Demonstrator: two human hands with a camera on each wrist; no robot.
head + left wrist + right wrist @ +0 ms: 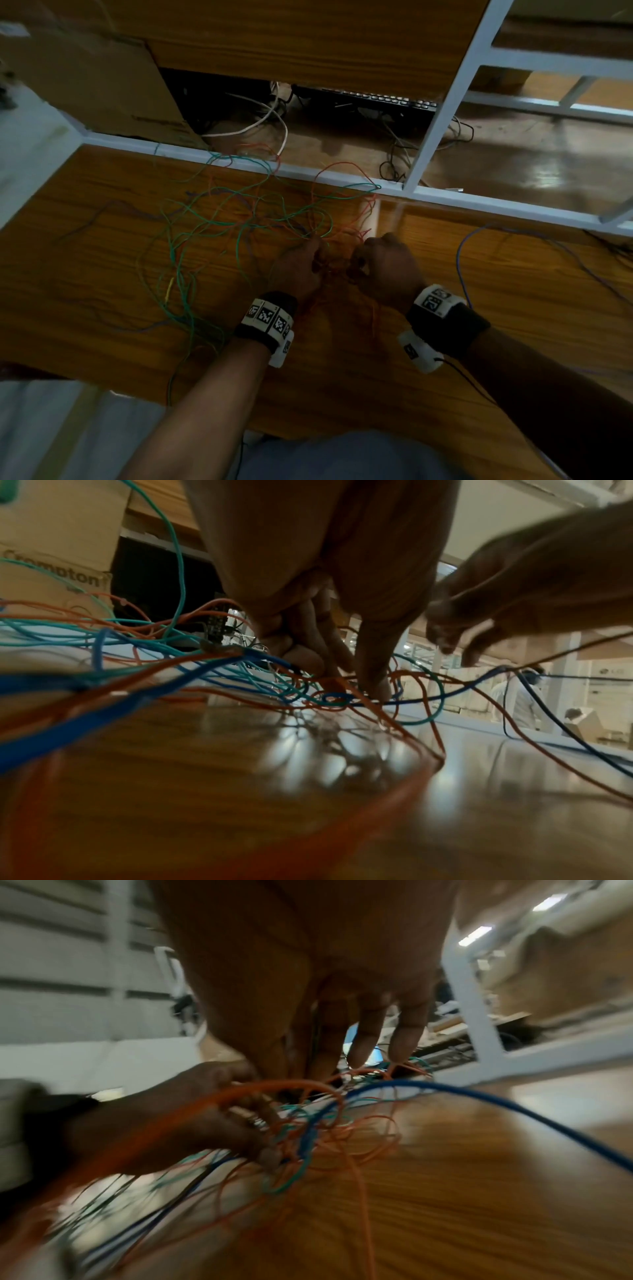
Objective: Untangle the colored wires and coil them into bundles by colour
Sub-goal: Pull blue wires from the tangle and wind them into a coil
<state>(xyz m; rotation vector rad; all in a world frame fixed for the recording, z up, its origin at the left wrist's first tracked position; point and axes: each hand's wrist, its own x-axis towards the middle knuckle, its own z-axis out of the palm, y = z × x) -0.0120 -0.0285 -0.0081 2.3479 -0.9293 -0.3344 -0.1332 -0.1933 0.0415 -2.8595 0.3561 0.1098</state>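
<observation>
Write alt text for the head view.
Both hands, left hand and right hand, pinch a knot of orange wires at the middle of a wooden table. Green wires sprawl leftward; a blue wire loops at right.

Left hand (301, 263): centre frame, fingers curled down, pinching wire strands.
Right hand (387, 263): just right of it, knuckles up, fingers curled on strands.
</observation>
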